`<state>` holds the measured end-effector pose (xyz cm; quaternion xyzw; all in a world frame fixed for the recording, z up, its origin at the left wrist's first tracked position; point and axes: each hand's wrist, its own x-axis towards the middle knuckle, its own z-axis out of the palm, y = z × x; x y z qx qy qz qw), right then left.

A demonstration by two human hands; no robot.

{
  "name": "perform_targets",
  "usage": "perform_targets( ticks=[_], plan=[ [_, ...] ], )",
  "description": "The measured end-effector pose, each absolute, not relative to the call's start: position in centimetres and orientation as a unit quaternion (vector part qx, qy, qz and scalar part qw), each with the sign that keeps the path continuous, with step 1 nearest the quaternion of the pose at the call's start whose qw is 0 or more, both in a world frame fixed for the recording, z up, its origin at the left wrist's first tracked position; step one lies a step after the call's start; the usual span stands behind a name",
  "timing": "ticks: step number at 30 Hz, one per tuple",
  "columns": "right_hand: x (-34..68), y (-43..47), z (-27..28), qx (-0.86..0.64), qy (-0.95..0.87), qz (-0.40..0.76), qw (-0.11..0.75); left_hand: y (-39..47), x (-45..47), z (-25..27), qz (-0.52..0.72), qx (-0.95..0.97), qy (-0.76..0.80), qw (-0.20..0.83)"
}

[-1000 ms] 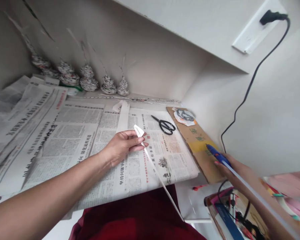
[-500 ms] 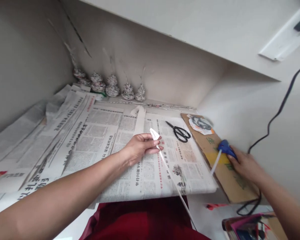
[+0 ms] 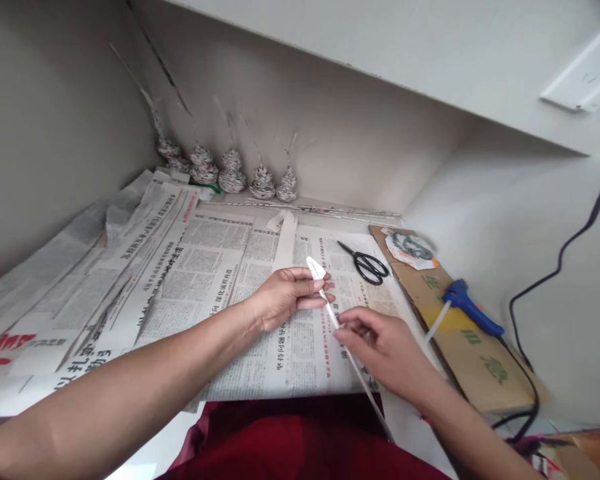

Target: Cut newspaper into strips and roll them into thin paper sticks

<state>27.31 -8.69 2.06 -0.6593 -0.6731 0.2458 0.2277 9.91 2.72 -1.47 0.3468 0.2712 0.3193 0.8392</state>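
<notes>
My left hand [image 3: 293,293] pinches a thin rolled paper tube [image 3: 357,373] just below its flared, folded white tip. The tube slants down to the right, over the table's front edge and across dark red cloth. Lower on the same tube, the thumb and forefinger of my right hand [image 3: 375,337] close round it. To the right, a blue glue gun [image 3: 467,305] with a white glue stick in it lies on a cardboard piece [image 3: 473,363], untouched. Black-handled scissors [image 3: 367,263] rest on the newspaper beyond my hands.
Newspaper sheets [image 3: 220,280] cover the table, with cut strips [image 3: 145,247] piled at left. Several woven paper gourd shapes [image 3: 233,172] stand by the back wall, beside long thin paper rods [image 3: 330,211]. A black cord [image 3: 563,250] hangs at right. Overhead slopes a low white surface [image 3: 380,40].
My right hand has let go of the glue gun, leaving it on the cardboard, and has moved left to the paper tube. My left hand still holds the tube near its tip.
</notes>
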Motion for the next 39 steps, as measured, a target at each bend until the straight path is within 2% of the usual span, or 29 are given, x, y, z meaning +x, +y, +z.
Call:
perform_targets(
  ticks=[6, 14, 24, 27, 31, 33, 39],
  plan=[
    [25.7, -6.8, -0.5, -0.642, -0.612, 0.323, 0.330, 3.1, 9.5, -1.1, 0.309, 0.349, 0.261, 0.846],
    [26.2, -7.0, -0.6, -0.591, -0.494, 0.522, 0.366, 3.1, 9.6, -1.3, 0.297, 0.340, 0.265, 0.852],
    [26.6, -7.1, -1.9, -0.534, -0.365, 0.656, 0.390, 3.1, 9.8, -1.8, 0.302, 0.342, 0.273, 0.847],
    [26.5, -6.9, -1.8, -0.546, -0.395, 0.634, 0.379, 3.2, 9.8, -1.8, 0.308, 0.339, 0.277, 0.844],
    [26.3, -7.0, -1.8, -0.614, -0.524, 0.471, 0.356, 3.3, 9.8, -1.6, 0.318, 0.335, 0.287, 0.839],
    [26.3, -7.1, -1.7, -0.627, -0.554, 0.425, 0.345, 3.3, 9.8, -1.5, 0.319, 0.338, 0.285, 0.838],
    [26.3, -7.1, -1.6, -0.603, -0.523, 0.491, 0.350, 3.3, 9.7, -1.7, 0.314, 0.343, 0.282, 0.839]
  ],
)
